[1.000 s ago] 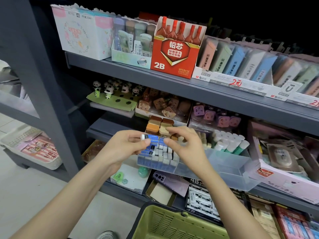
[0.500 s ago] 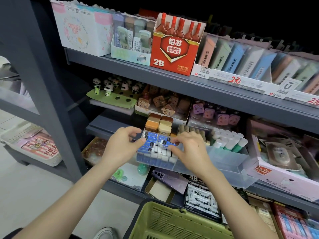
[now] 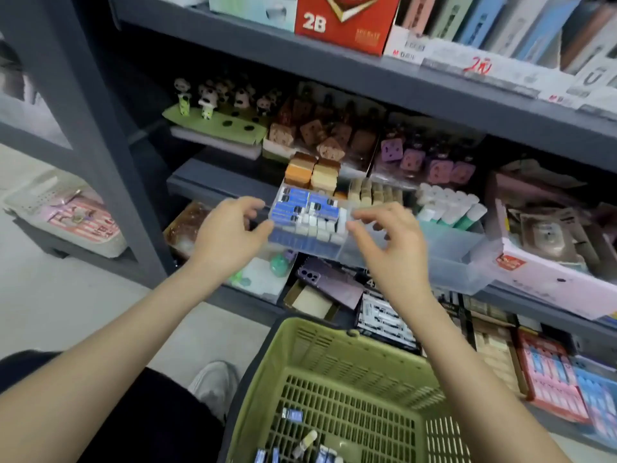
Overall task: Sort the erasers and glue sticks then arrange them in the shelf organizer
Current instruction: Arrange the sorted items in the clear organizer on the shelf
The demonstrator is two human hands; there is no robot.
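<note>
A clear plastic shelf organizer (image 3: pixel 447 259) sits on the middle shelf. Its left compartment holds blue-sleeved erasers (image 3: pixel 302 203) packed in rows, and glue sticks (image 3: pixel 447 205) with white and green caps stand at its far right. My left hand (image 3: pixel 230 235) hovers at the organizer's left end with loosely curled fingers, holding nothing. Just right of the erasers is my right hand (image 3: pixel 387 242), fingers bent and empty above the front wall. Below, a green basket (image 3: pixel 300 355) holds a few blue erasers (image 3: pixel 292 414) and one glue stick (image 3: pixel 305 442).
Brown and orange block erasers (image 3: pixel 310 170) are stacked behind the organizer, with panda figures (image 3: pixel 203 98) to the left. A pink box (image 3: pixel 547 279) stands at the right. A lower shelf holds a phone case (image 3: pixel 330 282) and packets. My shoe (image 3: pixel 213 385) is on the floor.
Both hands have let go of the blue erasers and drawn back slightly to the organizer's front. The camera has tilted down, so the green basket shows.
</note>
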